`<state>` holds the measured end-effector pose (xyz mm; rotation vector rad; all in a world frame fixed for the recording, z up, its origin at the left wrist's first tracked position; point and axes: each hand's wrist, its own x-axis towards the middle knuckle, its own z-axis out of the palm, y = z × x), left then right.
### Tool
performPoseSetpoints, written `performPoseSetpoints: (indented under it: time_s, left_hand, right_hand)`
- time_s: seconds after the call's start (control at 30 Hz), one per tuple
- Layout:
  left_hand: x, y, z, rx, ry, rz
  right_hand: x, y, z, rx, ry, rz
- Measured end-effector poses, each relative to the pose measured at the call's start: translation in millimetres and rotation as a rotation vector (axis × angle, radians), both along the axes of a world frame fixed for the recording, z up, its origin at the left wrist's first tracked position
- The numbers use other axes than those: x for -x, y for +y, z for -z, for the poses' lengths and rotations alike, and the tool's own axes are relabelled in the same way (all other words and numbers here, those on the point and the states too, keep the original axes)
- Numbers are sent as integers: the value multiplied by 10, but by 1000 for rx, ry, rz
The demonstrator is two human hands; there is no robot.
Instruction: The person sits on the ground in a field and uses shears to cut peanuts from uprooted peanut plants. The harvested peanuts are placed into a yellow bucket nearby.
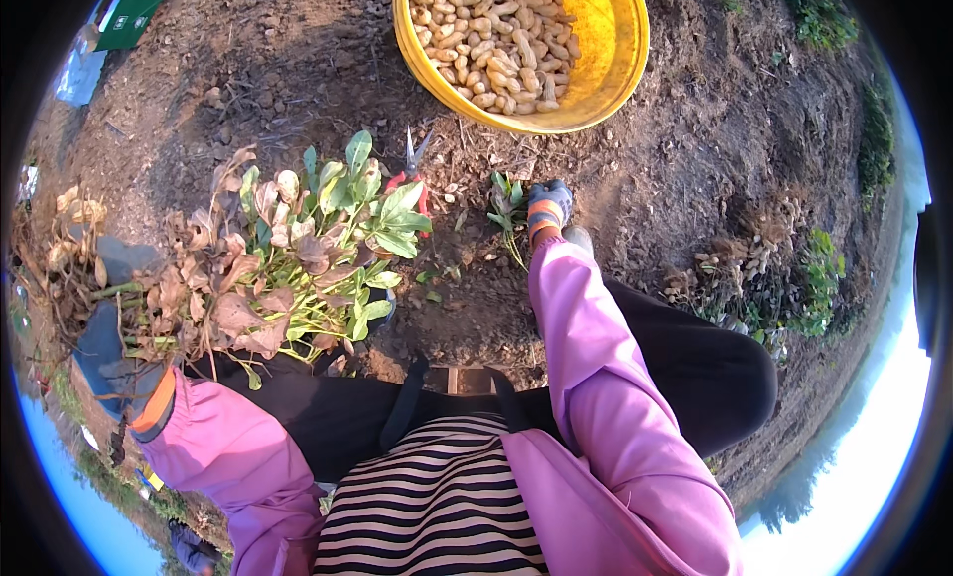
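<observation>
In the head view, my left hand (119, 353), in a dark glove with an orange cuff, grips the stems of a peanut plant (275, 278) at the left. Its green and brown withered leaves spread over my left leg; its roots and some pods are beyond the hand. My right hand (549, 204), in a grey and orange glove, is low by the ground beside a small leafy sprig (508, 208); its fingers are partly hidden. Red-handled shears (414, 170) with parted blades lie between the plant and the yellow bucket (636, 62), which holds many peanuts (506, 51).
Pulled peanut plants with pods (744, 263) are piled on the soil at the right. A green box (128, 18) and a light blue item (79, 76) stand at the upper left. A person (192, 546) is partly visible far off at the lower left.
</observation>
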<state>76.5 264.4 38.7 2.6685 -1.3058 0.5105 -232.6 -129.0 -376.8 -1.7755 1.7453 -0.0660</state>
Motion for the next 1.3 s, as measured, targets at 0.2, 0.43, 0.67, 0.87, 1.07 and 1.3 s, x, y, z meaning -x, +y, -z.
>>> performPoseSetpoints:
  time_s: [0.2,0.43,0.67,0.87,1.07,1.3]
  left_hand:
    - [32,85,0,37,34,-29]
    - [31,171,65,124,97,-52]
    - [4,364,109,247,135,-64]
    - [71,334,-62,-3,-22,-46]
    - [373,-132,-343,-148,43,-78]
    - [-29,447,169,214,147,-100]
  right_hand:
    - [-177,56,29,-33,89,-130]
    - [-206,33,-237,-585,-1075,667]
    - [-493,588,-634,-693,-948,94]
    - [-599,1064,-531,-34,-232,-534]
    - [-869,1208,-606,-71,123,-466]
    - [-566,822,-158,-557,-725,-175]
